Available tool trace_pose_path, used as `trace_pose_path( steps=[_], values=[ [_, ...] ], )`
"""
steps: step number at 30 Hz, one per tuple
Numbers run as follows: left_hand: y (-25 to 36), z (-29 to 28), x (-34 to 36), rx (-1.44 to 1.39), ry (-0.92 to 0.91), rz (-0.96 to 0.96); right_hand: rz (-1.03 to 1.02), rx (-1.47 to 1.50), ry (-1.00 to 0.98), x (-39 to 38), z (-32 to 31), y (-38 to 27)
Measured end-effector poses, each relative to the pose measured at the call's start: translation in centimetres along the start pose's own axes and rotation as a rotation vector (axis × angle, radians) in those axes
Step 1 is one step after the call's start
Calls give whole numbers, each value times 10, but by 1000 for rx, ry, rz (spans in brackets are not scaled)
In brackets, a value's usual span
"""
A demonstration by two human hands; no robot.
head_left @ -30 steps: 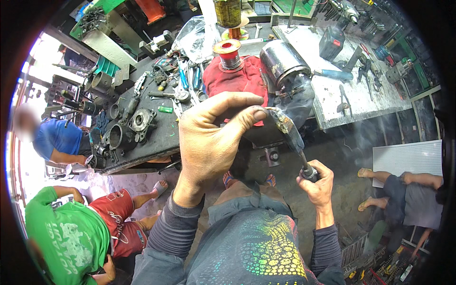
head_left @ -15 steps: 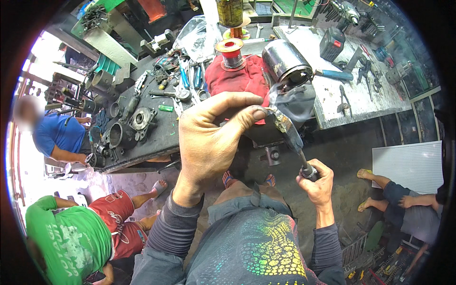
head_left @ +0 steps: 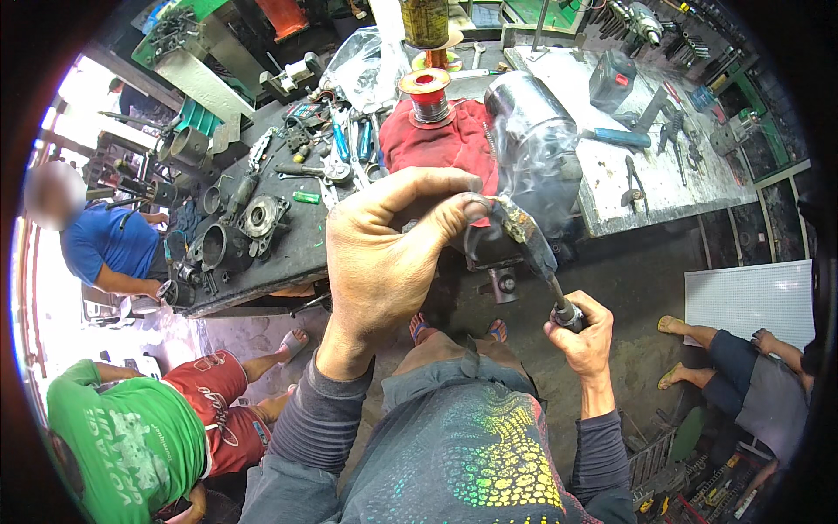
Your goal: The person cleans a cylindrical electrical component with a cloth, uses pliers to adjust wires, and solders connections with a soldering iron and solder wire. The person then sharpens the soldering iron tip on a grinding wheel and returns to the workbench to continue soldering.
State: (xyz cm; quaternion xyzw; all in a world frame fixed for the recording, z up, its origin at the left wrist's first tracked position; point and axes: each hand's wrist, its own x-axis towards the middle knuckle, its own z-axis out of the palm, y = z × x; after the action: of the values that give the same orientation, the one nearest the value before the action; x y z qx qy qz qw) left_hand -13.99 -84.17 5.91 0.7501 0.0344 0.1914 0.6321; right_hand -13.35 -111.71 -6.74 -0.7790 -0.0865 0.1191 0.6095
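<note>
My left hand [head_left: 384, 253] is raised in the middle, thumb and forefinger pinched on something small that I cannot make out, touching or very near the tip of a soldering iron. My right hand [head_left: 579, 336] grips that iron [head_left: 537, 249], whose dark, crusted head points up to the left. Smoke curls up from the tip. Behind my hands, a red cloth [head_left: 436, 144] bears a red spool of silver wire [head_left: 428, 109]. A steel cylinder [head_left: 524, 105] lies beside the cloth, partly veiled by smoke.
A dark bench [head_left: 262, 288] holds tools and metal parts; a pale board [head_left: 602, 218] with tools is at the right. A person in blue [head_left: 105, 249] stands left, another in green [head_left: 113, 437] sits lower left, a third in grey [head_left: 768, 402] is lower right.
The smoke has grown thicker and spread over the cylinder. My hands stay almost in place. The person in grey has shifted an arm, and the person in blue has moved slightly.
</note>
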Motion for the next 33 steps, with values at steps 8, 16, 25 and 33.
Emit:
trace_pose_path(
  steps=[8, 16, 25, 33],
  values=[
    [-1, 2, -1, -74, 11, -1, 23, -11, 3, -1, 0, 2],
    [-2, 1, -3, -35, 18, 16, -5, -9, 3, -1, 0, 4],
    [-2, 0, -4, -44, 26, -20, -5, -13, 10, -1, 2, 1],
    [-1, 0, 0, -34, 32, -19, -6, -7, 9, 1, 3, 0]
  ],
)
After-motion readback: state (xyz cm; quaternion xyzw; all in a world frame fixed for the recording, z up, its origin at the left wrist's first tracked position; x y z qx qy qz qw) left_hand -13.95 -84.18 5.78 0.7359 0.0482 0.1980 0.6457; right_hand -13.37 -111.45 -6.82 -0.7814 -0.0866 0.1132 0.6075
